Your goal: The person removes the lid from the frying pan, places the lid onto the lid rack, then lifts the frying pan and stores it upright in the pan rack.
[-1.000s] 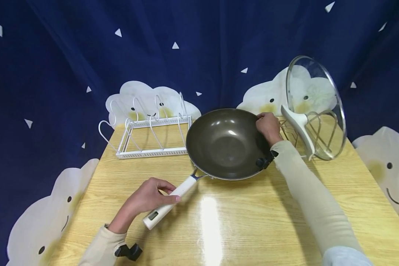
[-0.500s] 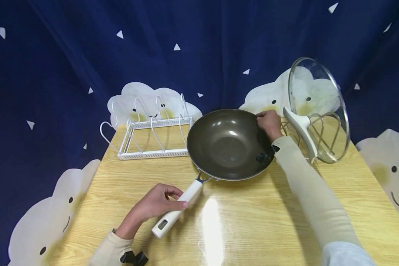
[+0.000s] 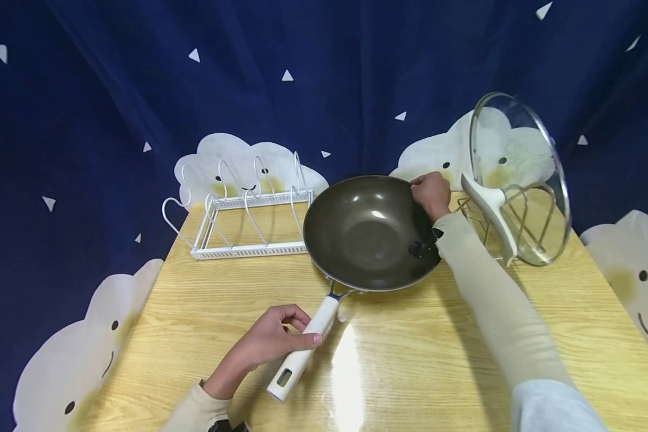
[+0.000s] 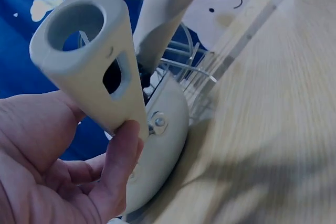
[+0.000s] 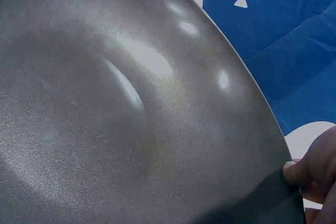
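Observation:
A dark-coated wok [image 3: 369, 240] with a pale outside is in the middle of the head view, its inside facing up toward me. Its white handle [image 3: 302, 360] points down and left. My left hand [image 3: 278, 336] pinches that handle between thumb and fingers, as the left wrist view shows close up, with the hollow handle end [image 4: 84, 30] toward the camera. On the far right rim, my right hand [image 3: 433, 195] grips the wok's edge; in the right wrist view its thumb [image 5: 296, 173] presses the inner side of the rim. Part of the right fingers is hidden behind the wok.
At the back left stands a white wire rack [image 3: 248, 249] with several upright loops. A glass lid [image 3: 551, 144] with a white handle stands tilted in a metal wire rack [image 3: 477, 219] at the back right. Everything is on a wooden table [image 3: 410, 360] before a blue curtain [image 3: 324, 36].
The wok's handle has swung to the right, with my left hand moving along with it. My right hand, on the rim, has shifted slightly left and up over the last half second.

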